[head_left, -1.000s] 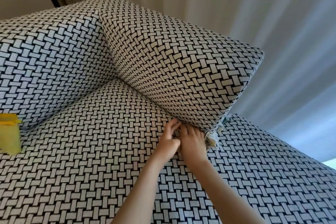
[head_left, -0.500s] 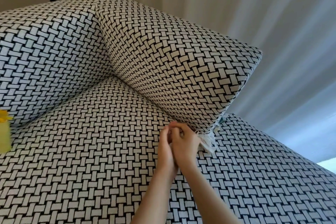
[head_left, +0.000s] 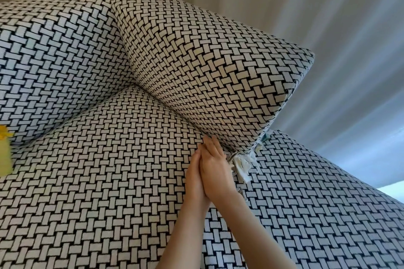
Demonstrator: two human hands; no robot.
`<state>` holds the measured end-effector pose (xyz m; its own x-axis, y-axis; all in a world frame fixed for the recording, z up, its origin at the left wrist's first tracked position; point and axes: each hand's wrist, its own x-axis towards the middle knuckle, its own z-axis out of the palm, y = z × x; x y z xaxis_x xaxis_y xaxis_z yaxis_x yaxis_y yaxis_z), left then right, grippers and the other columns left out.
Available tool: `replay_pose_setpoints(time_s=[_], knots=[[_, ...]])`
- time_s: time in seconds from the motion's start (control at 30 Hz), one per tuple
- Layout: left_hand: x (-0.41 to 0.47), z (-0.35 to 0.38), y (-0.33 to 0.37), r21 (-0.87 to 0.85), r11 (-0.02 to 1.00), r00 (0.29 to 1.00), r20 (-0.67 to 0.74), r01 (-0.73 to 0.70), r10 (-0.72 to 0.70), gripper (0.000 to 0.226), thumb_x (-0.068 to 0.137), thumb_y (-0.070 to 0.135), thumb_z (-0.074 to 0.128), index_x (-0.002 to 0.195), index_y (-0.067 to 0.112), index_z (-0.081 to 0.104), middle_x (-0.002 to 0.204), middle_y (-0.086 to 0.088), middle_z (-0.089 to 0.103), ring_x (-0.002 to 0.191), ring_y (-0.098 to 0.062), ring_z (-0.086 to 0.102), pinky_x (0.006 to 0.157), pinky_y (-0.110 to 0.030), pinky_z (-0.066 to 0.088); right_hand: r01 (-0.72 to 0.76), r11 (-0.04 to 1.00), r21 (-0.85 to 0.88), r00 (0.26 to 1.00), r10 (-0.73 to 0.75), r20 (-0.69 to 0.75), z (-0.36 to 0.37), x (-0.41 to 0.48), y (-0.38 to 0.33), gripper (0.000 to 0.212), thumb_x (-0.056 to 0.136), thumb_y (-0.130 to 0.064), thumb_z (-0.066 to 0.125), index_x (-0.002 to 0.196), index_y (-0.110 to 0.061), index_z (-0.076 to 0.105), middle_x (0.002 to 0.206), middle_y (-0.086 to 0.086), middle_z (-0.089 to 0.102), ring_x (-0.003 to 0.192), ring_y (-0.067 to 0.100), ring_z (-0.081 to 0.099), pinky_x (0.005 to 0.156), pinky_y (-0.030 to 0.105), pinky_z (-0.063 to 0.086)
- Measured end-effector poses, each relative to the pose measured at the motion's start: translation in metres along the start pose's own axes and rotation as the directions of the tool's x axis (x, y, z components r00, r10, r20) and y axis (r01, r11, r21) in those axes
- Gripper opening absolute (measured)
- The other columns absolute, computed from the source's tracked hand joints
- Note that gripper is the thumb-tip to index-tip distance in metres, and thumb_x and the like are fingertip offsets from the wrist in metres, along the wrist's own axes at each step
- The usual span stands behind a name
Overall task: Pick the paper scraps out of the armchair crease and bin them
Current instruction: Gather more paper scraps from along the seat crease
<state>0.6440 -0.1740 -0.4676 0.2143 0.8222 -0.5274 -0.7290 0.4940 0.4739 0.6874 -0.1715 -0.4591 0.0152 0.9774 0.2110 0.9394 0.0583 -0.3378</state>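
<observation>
The armchair is covered in a black-and-white woven pattern. Its crease (head_left: 175,116) runs between the seat (head_left: 109,181) and the side cushion (head_left: 207,67). A bunch of white paper scraps (head_left: 241,165) sticks out of the crease's near end, with smaller bits (head_left: 263,137) just above. My left hand (head_left: 193,176) and right hand (head_left: 216,168) are pressed flat, palm to palm, with their fingertips at the crease. The scraps lie just right of my right hand. Anything between my palms is hidden.
A yellow object (head_left: 4,155) sits on the seat at the far left edge, cut off by the frame. White curtains (head_left: 306,17) hang behind and to the right of the armchair. The back cushion (head_left: 54,61) rises at the left.
My hands went from fingers dug in at the crease to clasped together, then to flat palm against palm. The view shifted slightly, so less of the yellow object shows.
</observation>
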Motion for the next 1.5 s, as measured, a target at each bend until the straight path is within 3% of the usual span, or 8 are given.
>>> replay_pose_setpoints(time_s=[0.13, 0.3, 0.47, 0.67, 0.87, 1.13, 1.3, 1.5], knots=[[0.002, 0.007, -0.002, 0.104, 0.995, 0.993, -0.113, -0.012, 0.024, 0.042, 0.093, 0.039, 0.045, 0.115, 0.007, 0.062, 0.118, -0.013, 0.066, 0.105, -0.023, 0.064, 0.090, -0.034, 0.048, 0.030, 0.973, -0.228, 0.999, -0.023, 0.032, -0.008, -0.008, 0.011, 0.031, 0.074, -0.019, 0.068, 0.104, -0.012, 0.069, 0.125, 0.011, 0.060, 0.124, 0.031, 0.049, 0.104, 0.061, 0.022], [-0.003, 0.012, -0.007, 0.261, 0.960, 0.967, -0.202, -0.096, 0.152, 0.028, 0.092, 0.028, 0.053, 0.095, 0.004, 0.066, 0.093, -0.011, 0.067, 0.093, -0.027, 0.063, 0.089, -0.041, 0.049, -0.099, 0.986, -0.136, 0.970, 0.126, 0.209, -0.023, -0.025, 0.020, 0.055, 0.089, -0.041, 0.015, 0.144, -0.033, 0.018, 0.157, 0.005, -0.001, 0.142, 0.031, -0.012, 0.101, 0.055, -0.025], [-0.009, 0.013, -0.007, 0.289, 0.947, 0.948, -0.234, -0.143, 0.214, 0.014, 0.088, 0.028, 0.058, 0.081, 0.016, 0.059, 0.081, 0.000, 0.059, 0.072, -0.015, 0.056, 0.065, -0.029, 0.046, -0.347, 0.930, 0.118, 0.913, 0.306, 0.270, -0.021, -0.043, 0.021, 0.086, 0.071, -0.070, 0.016, 0.147, -0.029, 0.008, 0.156, 0.005, -0.005, 0.143, 0.024, -0.013, 0.113, 0.046, -0.009], [-0.011, 0.011, -0.007, 0.272, 0.944, 0.956, -0.171, -0.185, 0.237, 0.030, 0.084, 0.009, 0.064, 0.111, 0.018, 0.057, 0.093, -0.003, 0.063, 0.077, -0.012, 0.061, 0.066, -0.022, 0.051, -0.402, 0.660, 0.634, 0.910, 0.366, 0.196, -0.019, -0.050, 0.019, 0.035, 0.086, -0.008, 0.058, 0.120, -0.017, 0.058, 0.115, -0.007, 0.057, 0.110, 0.011, 0.055, 0.080, 0.001, 0.040], [-0.017, 0.013, -0.011, 0.155, 0.966, 0.969, -0.099, -0.208, 0.224, 0.040, 0.089, -0.002, 0.052, 0.125, 0.015, 0.051, 0.130, -0.007, 0.054, 0.116, -0.020, 0.054, 0.101, -0.035, 0.043, -0.481, 0.416, 0.772, 0.795, 0.578, 0.184, -0.005, -0.045, 0.015, 0.027, 0.083, -0.004, 0.060, 0.101, -0.023, 0.066, 0.100, -0.004, 0.068, 0.094, 0.011, 0.063, 0.085, 0.035, 0.054], [-0.022, 0.009, 0.000, 0.170, 0.984, 0.995, 0.085, -0.056, 0.042, 0.020, 0.091, 0.031, 0.051, 0.103, 0.029, 0.066, 0.112, -0.002, 0.061, 0.101, -0.017, 0.058, 0.090, -0.032, 0.044, -0.261, 0.570, 0.779, 0.909, 0.416, 0.000, -0.012, -0.043, -0.002, 0.019, 0.085, -0.012, 0.051, 0.099, -0.024, 0.054, 0.083, -0.009, 0.063, 0.072, 0.001, 0.059, 0.064, 0.019, 0.049], [-0.014, 0.004, 0.005, 0.104, 0.995, 0.999, 0.033, 0.007, -0.011, 0.033, 0.079, 0.033, 0.065, 0.105, 0.014, 0.060, 0.102, -0.009, 0.063, 0.093, -0.020, 0.063, 0.081, -0.029, 0.050, -0.141, 0.873, 0.467, 0.981, 0.187, -0.054, -0.007, -0.032, 0.000, 0.047, 0.083, -0.042, 0.021, 0.096, -0.016, 0.058, 0.109, -0.008, 0.052, 0.102, 0.008, 0.041, 0.092, 0.033, 0.036], [-0.013, 0.002, 0.011, 0.252, 0.948, 0.968, -0.106, -0.194, 0.226, 0.013, 0.084, 0.007, 0.064, 0.088, 0.019, 0.064, 0.071, 0.001, 0.067, 0.058, -0.008, 0.061, 0.048, -0.021, 0.049, -0.408, 0.673, 0.617, 0.899, 0.414, 0.143, -0.018, 0.003, 0.029, 0.023, 0.094, -0.019, 0.044, 0.105, -0.015, 0.064, 0.118, 0.004, 0.052, 0.111, 0.021, 0.052, 0.087, 0.026, 0.041]])
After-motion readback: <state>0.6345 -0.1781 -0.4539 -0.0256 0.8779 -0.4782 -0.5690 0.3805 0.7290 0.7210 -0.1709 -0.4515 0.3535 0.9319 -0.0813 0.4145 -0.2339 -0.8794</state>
